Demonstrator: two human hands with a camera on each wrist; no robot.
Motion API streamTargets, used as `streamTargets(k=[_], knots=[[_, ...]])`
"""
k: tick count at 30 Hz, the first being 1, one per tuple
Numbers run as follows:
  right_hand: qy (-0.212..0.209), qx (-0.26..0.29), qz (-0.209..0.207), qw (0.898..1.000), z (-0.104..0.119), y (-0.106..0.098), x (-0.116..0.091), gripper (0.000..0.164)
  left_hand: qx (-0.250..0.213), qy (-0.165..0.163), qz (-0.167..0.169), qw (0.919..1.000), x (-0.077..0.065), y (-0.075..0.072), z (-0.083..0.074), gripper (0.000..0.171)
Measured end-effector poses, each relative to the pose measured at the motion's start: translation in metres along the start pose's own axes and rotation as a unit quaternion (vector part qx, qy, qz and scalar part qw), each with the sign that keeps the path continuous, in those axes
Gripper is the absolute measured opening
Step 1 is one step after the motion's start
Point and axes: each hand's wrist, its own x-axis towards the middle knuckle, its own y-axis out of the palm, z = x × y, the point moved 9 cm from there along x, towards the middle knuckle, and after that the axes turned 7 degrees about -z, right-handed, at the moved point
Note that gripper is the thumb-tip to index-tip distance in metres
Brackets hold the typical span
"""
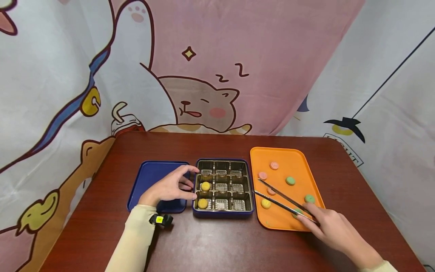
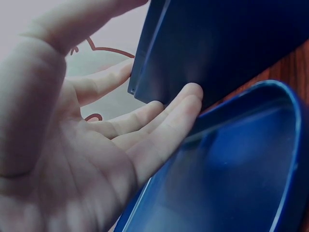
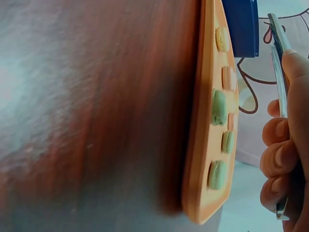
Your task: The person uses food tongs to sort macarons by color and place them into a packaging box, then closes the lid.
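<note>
My right hand [image 1: 334, 228] grips metal tongs [image 1: 284, 207] above the orange tray [image 1: 289, 153]. Their tips stand apart near the tray's left edge, holding nothing. Below and around them lie a yellow macaron [image 1: 266, 204], pink macarons [image 1: 274, 165] and green macarons [image 1: 290, 181], one of the green partly hidden by the tongs. With spread fingers, my left hand [image 1: 170, 186] touches the left side of the blue box [image 1: 224, 214]. Two yellow macarons [image 1: 205, 186] sit in the box's left column, in the middle and front compartments of the dark insert [image 1: 221, 194].
A blue lid [image 1: 146, 175] lies on the brown table [image 1: 204, 241] left of the box, partly under my left hand. The box stands close to the tray's left edge. Behind the table hangs a cloth [image 1: 289, 56] printed with cartoon animals.
</note>
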Motion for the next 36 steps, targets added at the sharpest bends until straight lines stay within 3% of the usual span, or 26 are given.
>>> streamTargets(k=[10, 36], knots=[[0.036, -0.004, 0.021, 0.999, -0.012, 0.001, -0.016, 0.025, 0.0, 0.009, -0.001, 1.0, 0.001, 0.001, 0.001, 0.082], [0.053, -0.014, 0.074, 0.996, -0.024, 0.011, -0.037, 0.022, 0.003, 0.003, -0.002, 1.0, 0.0, 0.001, 0.0, 0.081]])
